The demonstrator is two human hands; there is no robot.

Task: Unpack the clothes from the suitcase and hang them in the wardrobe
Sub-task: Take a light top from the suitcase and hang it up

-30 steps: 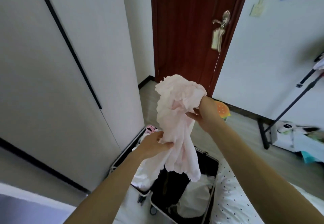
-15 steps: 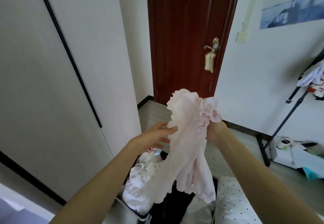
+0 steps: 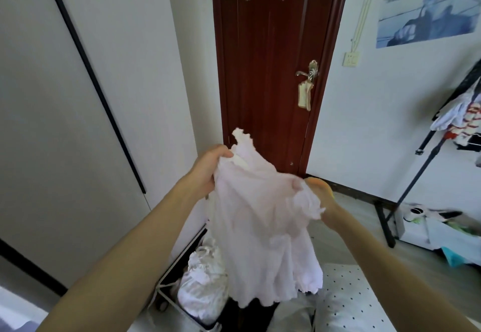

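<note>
Garment [image 3: 260, 227] edge in grip of left hand [image 3: 208, 170] and right hand [image 3: 324, 197], above suitcase [image 3: 169, 274].

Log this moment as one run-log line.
phase: unpack | left hand: grips pink garment | right hand: grips pink garment | position: held up over open suitcase | hanging: not yet done

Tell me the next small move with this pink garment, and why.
Probably spread the hands apart to shake the pale pink ruffled garment flat. The left hand and right hand both grip its bunched top edge, and it hangs crumpled above the open black suitcase, with no hanger in view.
</note>
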